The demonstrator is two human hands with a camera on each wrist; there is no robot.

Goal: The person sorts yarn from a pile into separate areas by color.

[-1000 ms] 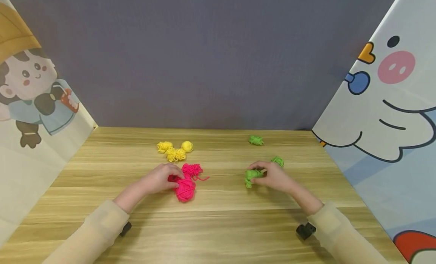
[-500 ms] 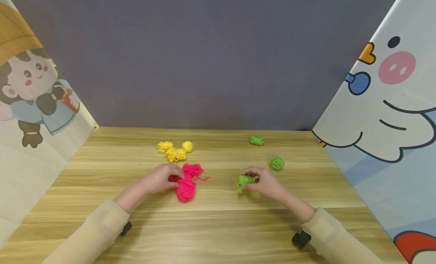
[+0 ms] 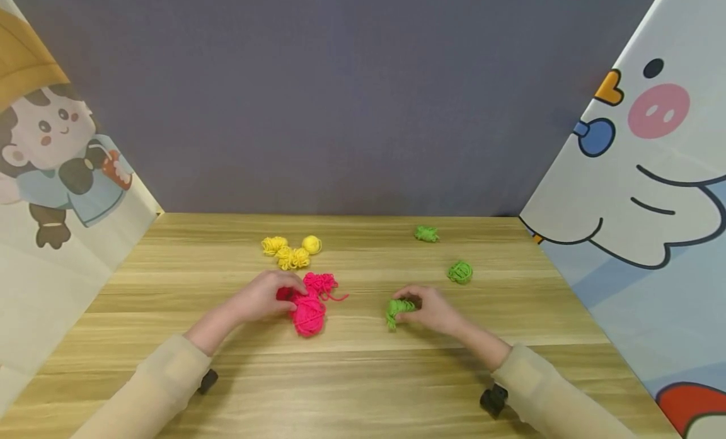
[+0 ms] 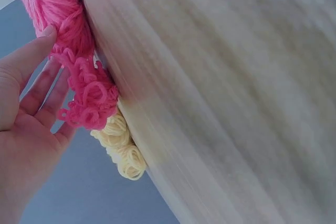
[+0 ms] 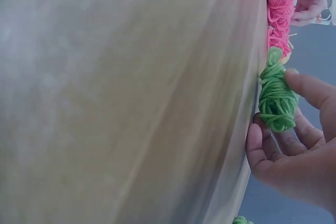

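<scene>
On the left of the table, my left hand [image 3: 268,295] holds a bundle of pink yarn [image 3: 285,293], partly hidden by its fingers. In the left wrist view the thumb lies against a larger pink yarn ball [image 4: 55,9]. A looped pink skein [image 3: 321,283] with a loose tail lies just behind. My right hand [image 3: 432,309] pinches a small green yarn skein [image 3: 398,310] between thumb and fingers, low over the table. The right wrist view shows this wound green skein [image 5: 277,93] with the thumb on one side.
Three yellow yarn pieces [image 3: 292,257] lie together at the back left. A green yarn ball [image 3: 460,272] rests right of the right hand, and another green skein [image 3: 426,233] lies farther back. A grey panel [image 3: 351,111] stands along the wooden table's [image 3: 351,388] back edge.
My right hand has moved left and toward the front with the green skein, uncovering the green ball behind it. The left hand has stayed at the pink yarn.
</scene>
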